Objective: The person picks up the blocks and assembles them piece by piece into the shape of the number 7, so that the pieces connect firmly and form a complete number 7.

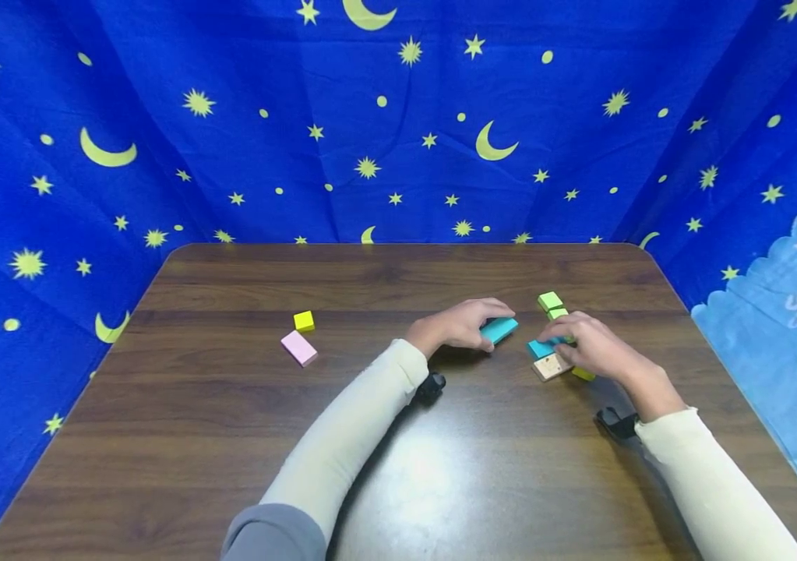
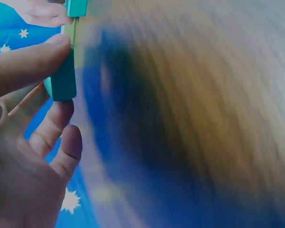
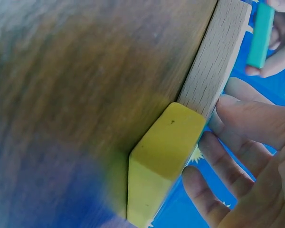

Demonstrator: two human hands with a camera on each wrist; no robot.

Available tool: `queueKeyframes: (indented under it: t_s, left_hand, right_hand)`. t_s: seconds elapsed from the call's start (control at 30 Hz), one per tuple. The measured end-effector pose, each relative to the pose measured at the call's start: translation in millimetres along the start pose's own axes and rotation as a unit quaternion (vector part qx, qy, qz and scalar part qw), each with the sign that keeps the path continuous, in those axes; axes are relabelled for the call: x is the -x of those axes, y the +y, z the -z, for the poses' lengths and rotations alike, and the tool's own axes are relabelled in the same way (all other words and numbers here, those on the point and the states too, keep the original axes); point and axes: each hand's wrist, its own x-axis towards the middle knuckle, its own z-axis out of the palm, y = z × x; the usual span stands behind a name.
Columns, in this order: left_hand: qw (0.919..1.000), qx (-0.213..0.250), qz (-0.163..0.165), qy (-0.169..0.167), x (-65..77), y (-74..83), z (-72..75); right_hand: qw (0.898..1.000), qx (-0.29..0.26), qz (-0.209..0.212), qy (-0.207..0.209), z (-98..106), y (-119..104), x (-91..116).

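Note:
My left hand (image 1: 464,323) grips a turquoise block (image 1: 499,330) over the middle-right of the table, thumb on one side and fingers on the other. In the left wrist view that block (image 2: 64,78) sits between the thumb and fingers. To the right, my right hand (image 1: 597,347) pinches a second turquoise block (image 1: 541,348), its fingers partly covering it. Against this block lies a bare wooden block (image 1: 551,367), with the thumb near its edge. A yellow block (image 3: 168,156) meets the wooden block's end in the right wrist view; the hand hides most of it from the head.
Two lime-green blocks (image 1: 550,301) lie just beyond the right hand. On the left side of the table (image 1: 195,405) are a yellow block (image 1: 304,321) and a pink block (image 1: 298,348). A blue star-patterned cloth (image 1: 433,171) hangs behind the table.

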Motion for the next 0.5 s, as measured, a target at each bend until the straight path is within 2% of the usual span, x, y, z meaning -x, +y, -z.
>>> queueKeyframes:
  t_s: [0.1, 0.23, 0.4, 0.5]
  left_hand:
    - [0.9999, -0.004, -0.006, 0.011, 10.5, -1.8, 6.2]
    - [0.9991, -0.031, -0.019, 0.024, 28.4, -2.2, 10.9]
    - [0.9952, -0.086, -0.038, 0.025, 59.9, 3.0, 10.5]
    - [0.9943, -0.093, -0.044, 0.029, 79.2, 5.5, 11.0]
  right_hand:
    - [1.0, 0.004, 0.005, 0.005, -1, 1, -1]
    - [1.0, 0.003, 0.004, 0.008, -2, 2, -2]
    - [1.0, 0.005, -0.003, -0.005, -2, 0, -2]
    - [1.0, 0.01, -0.008, -0.006, 0, -1, -1]
